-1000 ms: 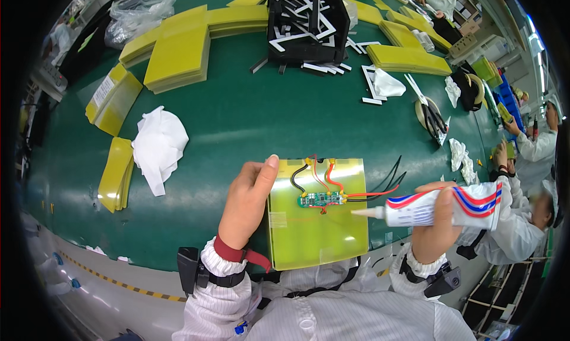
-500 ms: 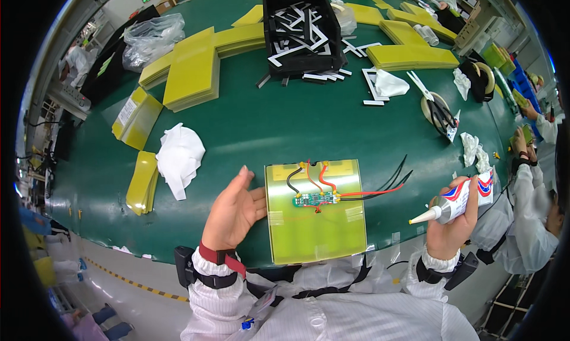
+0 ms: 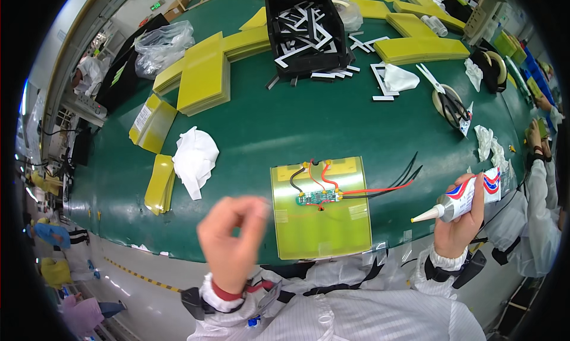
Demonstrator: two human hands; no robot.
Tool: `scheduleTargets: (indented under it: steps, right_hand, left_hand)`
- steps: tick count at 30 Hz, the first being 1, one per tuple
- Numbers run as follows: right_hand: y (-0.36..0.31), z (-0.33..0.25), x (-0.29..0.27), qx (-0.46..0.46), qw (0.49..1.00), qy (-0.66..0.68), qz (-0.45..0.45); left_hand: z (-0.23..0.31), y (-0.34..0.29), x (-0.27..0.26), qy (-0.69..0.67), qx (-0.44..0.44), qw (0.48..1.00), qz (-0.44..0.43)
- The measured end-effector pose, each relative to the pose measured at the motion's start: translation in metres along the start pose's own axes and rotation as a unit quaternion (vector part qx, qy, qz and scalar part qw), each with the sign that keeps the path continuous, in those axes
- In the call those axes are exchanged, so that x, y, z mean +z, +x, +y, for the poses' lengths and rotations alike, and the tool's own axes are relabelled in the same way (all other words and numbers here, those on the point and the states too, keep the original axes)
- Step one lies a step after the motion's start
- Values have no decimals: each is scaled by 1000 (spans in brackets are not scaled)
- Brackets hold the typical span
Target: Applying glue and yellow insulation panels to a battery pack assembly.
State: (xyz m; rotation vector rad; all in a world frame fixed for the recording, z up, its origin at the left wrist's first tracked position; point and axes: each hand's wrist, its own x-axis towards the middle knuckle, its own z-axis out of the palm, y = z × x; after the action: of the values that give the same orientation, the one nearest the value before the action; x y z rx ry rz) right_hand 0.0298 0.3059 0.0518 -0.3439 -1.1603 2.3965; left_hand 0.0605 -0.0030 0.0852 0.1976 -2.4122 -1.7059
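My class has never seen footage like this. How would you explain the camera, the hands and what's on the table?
There is no robot: a person works bare-handed. The picture comes from a wide fisheye camera worn on the head, looking down, so straight edges bend. The right hand holds a squeeze tube with a pointed nozzle. The left hand, blurred, shows nothing held. Nearby lies a yellow-green pack with a circuit board. The green table also bears stacked yellow sheets and scissors.
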Motion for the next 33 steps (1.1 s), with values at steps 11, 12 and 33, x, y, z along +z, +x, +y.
scheduleTargets:
  steps: [11, 12, 33]
  right_hand:
    - [-5, 4, -2, 17, 999, -29, -3]
    - [-5, 4, -3, 20, 999, -34, 3]
    - [-3, 1, -9, 5, 999, -44, -10]
  left_hand:
    - [-17, 2, 50, 302, 250, 920, -11]
    - [-20, 3, 51, 303, 251, 919, -13]
    - [-29, 1, 54, 378, 302, 875, -5]
